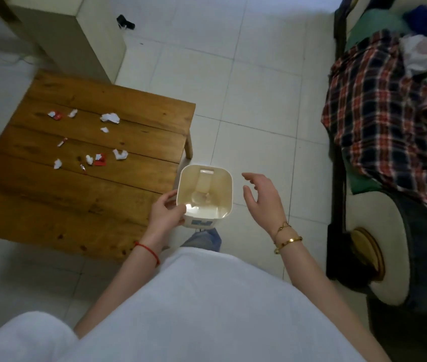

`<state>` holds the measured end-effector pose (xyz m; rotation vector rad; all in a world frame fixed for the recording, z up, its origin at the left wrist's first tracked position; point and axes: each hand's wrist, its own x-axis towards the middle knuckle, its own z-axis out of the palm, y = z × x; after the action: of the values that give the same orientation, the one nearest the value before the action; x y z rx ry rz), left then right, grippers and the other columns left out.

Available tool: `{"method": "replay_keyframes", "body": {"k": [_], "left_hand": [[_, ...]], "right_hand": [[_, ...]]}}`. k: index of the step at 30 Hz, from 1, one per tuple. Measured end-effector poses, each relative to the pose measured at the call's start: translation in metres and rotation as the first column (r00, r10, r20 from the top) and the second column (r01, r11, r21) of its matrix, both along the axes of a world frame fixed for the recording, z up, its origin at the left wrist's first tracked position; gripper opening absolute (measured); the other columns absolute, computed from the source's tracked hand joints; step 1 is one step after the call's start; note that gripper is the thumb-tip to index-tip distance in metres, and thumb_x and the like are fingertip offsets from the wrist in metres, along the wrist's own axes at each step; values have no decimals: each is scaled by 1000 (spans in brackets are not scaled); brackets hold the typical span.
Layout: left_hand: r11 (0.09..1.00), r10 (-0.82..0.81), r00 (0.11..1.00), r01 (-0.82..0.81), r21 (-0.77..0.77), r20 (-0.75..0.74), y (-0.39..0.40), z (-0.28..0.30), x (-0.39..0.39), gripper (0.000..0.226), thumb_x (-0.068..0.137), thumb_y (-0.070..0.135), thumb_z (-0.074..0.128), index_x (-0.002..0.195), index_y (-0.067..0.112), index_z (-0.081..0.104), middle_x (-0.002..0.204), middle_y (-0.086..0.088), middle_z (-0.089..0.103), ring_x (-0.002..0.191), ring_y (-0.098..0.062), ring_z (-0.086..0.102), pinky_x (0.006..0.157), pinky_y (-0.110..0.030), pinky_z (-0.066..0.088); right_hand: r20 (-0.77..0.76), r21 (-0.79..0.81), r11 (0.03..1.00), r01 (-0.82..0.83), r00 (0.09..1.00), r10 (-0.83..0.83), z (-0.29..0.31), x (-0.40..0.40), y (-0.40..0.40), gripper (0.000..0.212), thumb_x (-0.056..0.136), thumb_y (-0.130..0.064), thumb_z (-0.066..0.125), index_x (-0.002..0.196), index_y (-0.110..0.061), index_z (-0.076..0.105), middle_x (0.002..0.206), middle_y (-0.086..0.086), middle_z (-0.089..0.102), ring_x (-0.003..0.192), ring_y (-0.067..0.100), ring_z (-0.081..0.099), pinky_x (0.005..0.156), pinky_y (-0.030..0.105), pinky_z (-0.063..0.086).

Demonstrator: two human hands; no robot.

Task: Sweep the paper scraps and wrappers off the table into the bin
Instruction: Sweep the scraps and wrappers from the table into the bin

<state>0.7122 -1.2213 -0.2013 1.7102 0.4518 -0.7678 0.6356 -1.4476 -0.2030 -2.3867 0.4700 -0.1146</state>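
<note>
Bin (204, 194): cream plastic, upright, mouth facing up, just off the near right corner of the wooden table (118, 184); blue label on its near wall, unreadable. Left hand (166, 211) fingers grasp its rim; right hand (262, 197) spread, touching nothing. Paper scraps (110, 117) and red wrappers (100, 160) lie scattered on the table. White tiled floor (254, 95).

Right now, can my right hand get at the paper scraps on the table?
Probably not without a long reach. The right hand hangs open beside the bin, which the left hand holds between it and the scraps on the table.
</note>
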Motion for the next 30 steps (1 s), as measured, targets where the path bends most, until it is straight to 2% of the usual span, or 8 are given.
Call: {"method": "replay_keyframes", "body": {"k": [8,13,15,19,21,24,27,30], "left_hand": [[981,187,982,-186,48,-21,-43,0,57,55,83,5,67,134,22,52,106,7,56,86,-1,53,45,-11,49],[920,389,920,-386,61,-45,-62,-1,73,56,82,0,63,133,19,53,101,7,58,89,-5,57,46,-13,50],[882,470,882,-466,72,-39,-72,-2,75,57,81,-1,62,134,19,52,113,1,58,99,-15,60,50,-17,53],[798,599,800,-593,110,-25,-96,-10,74,60,81,-1,61,136,20,50,128,-2,58,106,-17,58,80,-35,59],[745,662,749,-653,134,-30,-110,-16,70,61,81,0,62,137,19,50,133,-3,58,110,-20,59,88,-43,58],[643,763,644,-750,157,-54,-131,-27,63,62,80,0,63,137,18,50,134,-4,57,112,-23,59,86,-46,58],[533,846,525,-824,190,-98,-150,-38,56,60,78,-1,61,135,19,53,125,-1,58,94,-18,62,76,-42,61],[440,897,421,-878,188,-133,-164,-53,54,57,78,-2,58,130,20,56,124,-3,64,101,-23,65,79,-44,61]], "right_hand": [[-9,14,975,-222,975,222,7,117,-52,30,96,-21,48,126,-18,54,123,-2,59,114,12,51,96,24,43],[-41,5,899,-437,899,437,-1,182,-68,30,96,-23,48,126,-19,54,122,-2,59,113,12,51,95,25,44],[-53,8,844,-537,842,536,-3,208,-73,31,96,-23,47,126,-18,55,122,-1,59,112,13,52,94,25,44],[-94,7,699,-715,696,712,-8,253,-83,31,95,-22,47,124,-14,55,121,4,60,110,18,52,93,31,46],[-108,-8,599,-801,596,796,-12,273,-86,30,95,-21,48,123,-11,55,120,7,60,110,21,52,93,32,45],[-144,-22,452,-892,450,881,-22,301,-84,30,94,-20,49,123,-13,55,122,7,59,112,22,52,93,27,42],[-163,-36,347,-937,348,923,-37,323,-76,30,95,-22,49,123,-15,55,125,5,58,114,21,52,95,28,43],[-149,-26,263,-964,264,953,-54,339,-63,30,94,-19,50,123,-14,56,125,5,58,117,23,50,105,30,36]]}}
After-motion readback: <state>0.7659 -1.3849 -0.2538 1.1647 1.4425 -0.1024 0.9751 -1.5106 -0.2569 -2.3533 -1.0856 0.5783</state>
